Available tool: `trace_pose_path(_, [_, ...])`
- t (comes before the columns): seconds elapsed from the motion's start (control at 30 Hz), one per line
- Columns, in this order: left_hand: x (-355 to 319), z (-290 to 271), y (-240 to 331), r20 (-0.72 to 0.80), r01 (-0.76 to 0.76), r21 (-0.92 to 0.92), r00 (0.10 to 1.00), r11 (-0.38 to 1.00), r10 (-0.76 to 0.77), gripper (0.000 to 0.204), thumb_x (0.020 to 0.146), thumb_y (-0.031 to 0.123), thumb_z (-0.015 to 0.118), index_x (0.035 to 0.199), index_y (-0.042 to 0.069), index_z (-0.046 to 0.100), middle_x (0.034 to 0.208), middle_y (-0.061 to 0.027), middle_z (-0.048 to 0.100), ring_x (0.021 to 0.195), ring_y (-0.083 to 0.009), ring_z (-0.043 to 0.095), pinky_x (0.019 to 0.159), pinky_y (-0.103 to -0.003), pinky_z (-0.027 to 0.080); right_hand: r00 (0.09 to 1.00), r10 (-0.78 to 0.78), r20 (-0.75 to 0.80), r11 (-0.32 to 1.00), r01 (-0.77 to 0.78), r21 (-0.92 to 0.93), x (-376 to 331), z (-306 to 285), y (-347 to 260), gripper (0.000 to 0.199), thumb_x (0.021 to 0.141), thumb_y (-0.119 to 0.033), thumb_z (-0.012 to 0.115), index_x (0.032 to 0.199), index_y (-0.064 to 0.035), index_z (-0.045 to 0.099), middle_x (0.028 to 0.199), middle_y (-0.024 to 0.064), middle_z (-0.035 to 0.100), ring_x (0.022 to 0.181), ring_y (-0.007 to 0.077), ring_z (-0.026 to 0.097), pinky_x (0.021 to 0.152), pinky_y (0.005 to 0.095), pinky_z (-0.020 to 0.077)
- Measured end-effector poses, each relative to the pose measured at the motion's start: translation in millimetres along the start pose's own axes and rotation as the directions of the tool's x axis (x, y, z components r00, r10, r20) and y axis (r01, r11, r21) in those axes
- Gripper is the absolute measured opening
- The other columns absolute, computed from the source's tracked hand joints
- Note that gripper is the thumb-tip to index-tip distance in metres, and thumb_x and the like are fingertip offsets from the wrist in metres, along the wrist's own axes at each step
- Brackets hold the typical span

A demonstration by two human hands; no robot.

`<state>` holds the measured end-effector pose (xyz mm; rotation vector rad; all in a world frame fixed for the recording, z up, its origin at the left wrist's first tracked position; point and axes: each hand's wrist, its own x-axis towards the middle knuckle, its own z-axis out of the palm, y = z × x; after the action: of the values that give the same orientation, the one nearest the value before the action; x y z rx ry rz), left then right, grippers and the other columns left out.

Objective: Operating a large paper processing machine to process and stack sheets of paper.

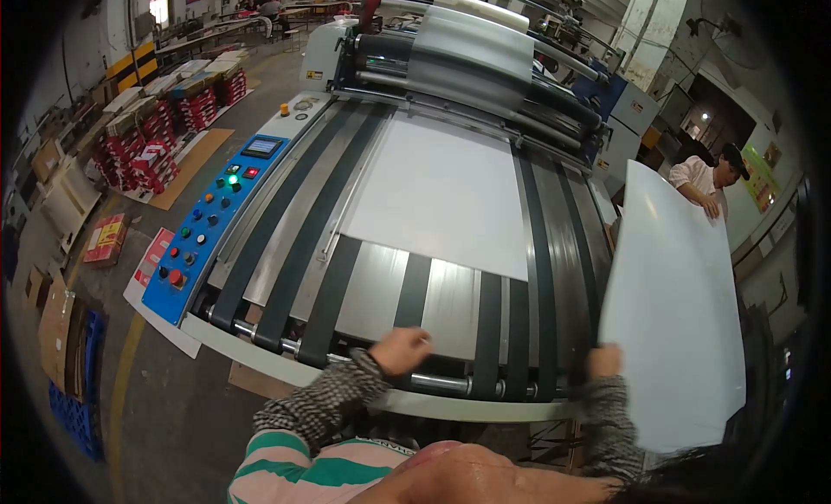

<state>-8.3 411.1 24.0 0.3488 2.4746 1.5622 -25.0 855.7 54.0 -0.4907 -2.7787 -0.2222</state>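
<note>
My left hand point(400, 348) rests with curled fingers on the near end of the machine's feed table point(450, 305), by the front roller and black belts. It holds nothing that I can see. My right hand point(605, 361) grips the near left corner of a large white sheet point(675, 313) that stands tilted at the machine's right side. A second white sheet point(441, 192) lies flat on the belts, farther in. A roll of glossy film point(472, 54) hangs at the far end of the machine.
A blue control panel point(212, 227) with coloured buttons runs along the machine's left edge. Another person point(705, 179) stands at the far right, hands on the tilted sheet's far edge. Stacks of red and white cartons point(143, 149) and flat cardboard point(61, 322) lie on the floor to the left.
</note>
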Motion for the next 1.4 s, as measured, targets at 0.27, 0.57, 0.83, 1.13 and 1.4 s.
trace_pose_path(0.27, [-15,41,-39,0.199,0.059,0.181,0.975,0.982,-0.095,0.028,0.072,0.019,0.052,0.093,0.001,0.056,0.088,-0.0172,0.058,0.077,-0.0323,0.057,0.068,-0.038,0.045,0.97,-0.209,-0.124,0.567,0.224,0.793,-107,42,-282,0.02,0.072,-0.009,0.045,0.077,0.0069,0.056,0.088,0.0215,0.056,0.088,0.0348,0.049,0.079,0.0402,0.0371])
trace_pose_path(0.57, [-107,-72,-65,-0.17,0.236,-0.699,0.862,0.675,-0.477,0.027,0.073,0.006,0.05,0.097,-0.006,0.053,0.082,-0.0078,0.058,0.07,-0.0147,0.054,0.063,-0.026,0.043,0.991,-0.123,0.048,0.8,0.071,0.596,-104,52,-220,0.03,0.079,-0.023,0.046,0.101,-0.0044,0.056,0.119,0.0154,0.044,0.113,0.0322,0.033,0.095,0.0498,0.0182])
trace_pose_path(0.83, [-183,-80,-81,-0.033,0.34,-0.744,0.841,0.575,-0.54,0.029,0.076,0.008,0.052,0.101,-0.007,0.051,0.089,-0.0098,0.058,0.077,-0.0161,0.055,0.07,-0.027,0.043,0.936,-0.187,0.299,0.911,0.051,0.41,-148,12,-196,0.051,0.081,-0.036,0.041,0.125,-0.0107,0.034,0.134,0.0174,0.02,0.123,0.0371,0.012,0.097,0.0552,0.0049])
trace_pose_path(1.13, [-154,-99,-87,-0.014,0.391,-0.729,0.812,0.562,-0.583,0.029,0.076,0.009,0.054,0.1,-0.007,0.052,0.092,-0.0118,0.058,0.079,-0.018,0.056,0.07,-0.029,0.045,0.891,-0.304,0.336,0.879,0.127,0.459,-104,22,-217,0.053,0.081,-0.037,0.04,0.126,-0.0098,0.032,0.134,0.0189,0.018,0.124,0.0384,0.01,0.097,0.0545,0.004])
trace_pose_path(1.4, [-98,-134,-99,-0.569,0.325,-0.336,0.677,0.884,-0.466,0.02,0.075,0.014,0.054,0.079,-0.005,0.057,0.068,-0.009,0.059,0.06,-0.0132,0.055,0.056,-0.025,0.043,0.868,-0.392,0.306,0.855,0.22,0.47,-23,32,-254,0.049,0.081,-0.035,0.044,0.121,-0.0073,0.04,0.131,0.0194,0.025,0.122,0.0372,0.016,0.099,0.0508,0.0096])
